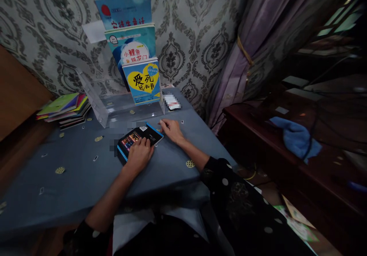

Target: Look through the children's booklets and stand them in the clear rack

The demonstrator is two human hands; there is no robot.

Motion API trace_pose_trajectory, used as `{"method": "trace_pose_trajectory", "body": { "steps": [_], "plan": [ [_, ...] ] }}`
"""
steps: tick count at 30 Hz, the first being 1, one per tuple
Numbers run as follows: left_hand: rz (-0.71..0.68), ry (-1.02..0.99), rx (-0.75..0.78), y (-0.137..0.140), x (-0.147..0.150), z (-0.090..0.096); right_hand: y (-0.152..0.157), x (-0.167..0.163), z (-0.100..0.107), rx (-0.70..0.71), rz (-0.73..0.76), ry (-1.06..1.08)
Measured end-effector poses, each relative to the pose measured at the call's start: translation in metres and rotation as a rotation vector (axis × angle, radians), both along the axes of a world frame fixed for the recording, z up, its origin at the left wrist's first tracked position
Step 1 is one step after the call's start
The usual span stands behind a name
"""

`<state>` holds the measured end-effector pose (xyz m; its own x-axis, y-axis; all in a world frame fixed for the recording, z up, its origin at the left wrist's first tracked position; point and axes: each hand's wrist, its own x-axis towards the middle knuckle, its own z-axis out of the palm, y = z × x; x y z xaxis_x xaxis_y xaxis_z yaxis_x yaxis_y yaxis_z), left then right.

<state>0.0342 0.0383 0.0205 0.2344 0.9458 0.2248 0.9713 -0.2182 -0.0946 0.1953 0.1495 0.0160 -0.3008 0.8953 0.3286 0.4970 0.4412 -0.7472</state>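
A black book with blue edges (154, 135) lies flat on the cloth-covered table, with small coloured pictures and a white label on its upper face. Across its near part rests my left hand (140, 153), fingers laid on the cover and slightly bent. My right hand (172, 130) is just beyond the book's right corner, low over the cloth, its fingers loosely bent and apart with nothing seen between them. Behind the book stands a clear acrylic rack (100, 109). At the rack's right end, a blue book with a yellow heart (142, 82) leans upright in front.
Two more upright books, a teal book (130, 42) and a blue book (126, 9), rise in tiers behind. A stack of colourful booklets (64, 109) lies at the left. To the right, a dark red wooden desk (252, 130) holds a blue cloth (298, 137) and cables.
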Motion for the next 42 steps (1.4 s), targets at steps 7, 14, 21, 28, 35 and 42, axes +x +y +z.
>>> {"method": "trace_pose_trajectory", "body": {
  "steps": [7, 14, 21, 28, 35, 42],
  "plan": [
    [-0.008, -0.082, 0.029, 0.000, -0.007, -0.007, -0.005, -0.003, 0.001, 0.049, 0.088, -0.211],
    [-0.071, -0.214, 0.049, -0.010, -0.036, -0.014, -0.002, -0.005, 0.000, 0.045, 0.129, -0.304],
    [0.048, -0.389, 0.026, -0.015, -0.078, -0.021, -0.001, -0.005, 0.001, 0.093, 0.152, -0.330],
    [0.115, -0.523, 0.046, -0.002, -0.099, -0.028, -0.003, -0.005, 0.000, 0.095, 0.157, -0.363],
    [0.203, -0.734, 0.117, -0.004, -0.111, -0.025, -0.008, -0.010, -0.002, 0.071, 0.167, -0.410],
    [0.245, -0.781, 0.141, -0.006, -0.115, -0.028, -0.019, -0.015, 0.000, 0.067, 0.137, -0.450]
  ]
}}
